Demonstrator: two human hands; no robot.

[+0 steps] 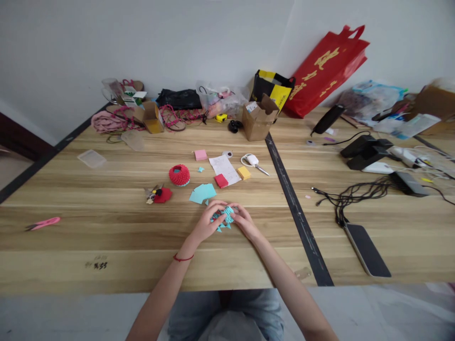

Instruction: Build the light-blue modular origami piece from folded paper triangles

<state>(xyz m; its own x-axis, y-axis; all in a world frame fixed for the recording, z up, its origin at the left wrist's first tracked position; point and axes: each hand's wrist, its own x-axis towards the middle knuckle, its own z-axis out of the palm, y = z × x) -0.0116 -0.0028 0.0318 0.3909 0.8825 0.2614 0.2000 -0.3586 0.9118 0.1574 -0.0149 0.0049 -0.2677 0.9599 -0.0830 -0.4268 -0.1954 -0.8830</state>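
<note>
Between my two hands is a light-blue folded-paper piece [228, 215], built of small interlocked units. My left hand [210, 219] closes on its left side, and my right hand [245, 220] grips its right side; the fingertips on the far side are partly hidden. Several loose blue paper triangles [223, 227] lie under and beside the left hand. Just beyond the hands are flat light-blue paper sheets [202, 192]. A round red folded-paper bowl [179, 174] with a blue base stands farther left, near a small blue folded piece [201, 169].
Pink [201, 155], red [221, 180] and yellow paper pads [243, 173] surround a white sheet [227, 166]. Scissors [261, 168] lie right of them. A pink-handled cutter [43, 223] is far left. Cables [359, 194] and a power bank [368, 249] lie right; bags [327, 71] line the wall.
</note>
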